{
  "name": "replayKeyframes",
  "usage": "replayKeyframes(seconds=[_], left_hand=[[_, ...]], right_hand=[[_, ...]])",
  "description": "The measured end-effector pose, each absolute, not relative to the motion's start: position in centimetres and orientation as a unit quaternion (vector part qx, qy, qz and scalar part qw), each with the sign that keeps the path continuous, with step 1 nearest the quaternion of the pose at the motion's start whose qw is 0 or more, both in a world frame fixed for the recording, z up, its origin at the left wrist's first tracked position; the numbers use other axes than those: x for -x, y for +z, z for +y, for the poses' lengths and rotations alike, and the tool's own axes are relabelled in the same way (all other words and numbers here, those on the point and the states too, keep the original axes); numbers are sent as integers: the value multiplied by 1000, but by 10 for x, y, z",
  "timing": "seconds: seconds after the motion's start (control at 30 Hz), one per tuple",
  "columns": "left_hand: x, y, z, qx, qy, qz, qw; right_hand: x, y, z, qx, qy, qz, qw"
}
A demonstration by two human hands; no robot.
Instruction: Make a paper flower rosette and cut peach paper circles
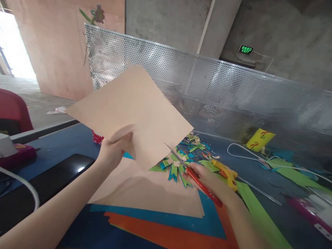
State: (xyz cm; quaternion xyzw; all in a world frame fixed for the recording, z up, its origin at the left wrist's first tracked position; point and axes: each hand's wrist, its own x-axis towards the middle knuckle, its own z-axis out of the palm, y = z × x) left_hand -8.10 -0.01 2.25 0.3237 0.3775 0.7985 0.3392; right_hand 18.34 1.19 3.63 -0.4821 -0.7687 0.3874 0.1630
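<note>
Nearest, an orange sheet [160,233] and a blue sheet [166,216] lie stacked on the table [64,141]. The left hand [114,152] pinches the raised tan sheet [132,110] near its lower corner, holding it clear above the stack. The right hand [210,181] is closed around the handles of the scissors [192,174], whose blade tip meets the sheet's lower right edge. This looks like a cut being lined up, as no slit shows. Cutting calls for a steady sheet and blades straddling the edge.
</note>
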Motion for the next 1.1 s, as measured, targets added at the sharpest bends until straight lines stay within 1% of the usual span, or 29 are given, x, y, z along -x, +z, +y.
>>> replayKeyframes(seconds=[0.6, 0.87, 1.1], left_hand=[[82, 23, -2, -330, 789, 391, 342], [82, 21, 0, -327, 788, 393, 344], [82, 22, 0, -324, 790, 391, 342]], right_hand=[[-180, 47, 7, 497, 358, -778, 138], [-179, 47, 7, 499, 365, -774, 138], [-180, 45, 9, 519, 379, -757, 118]])
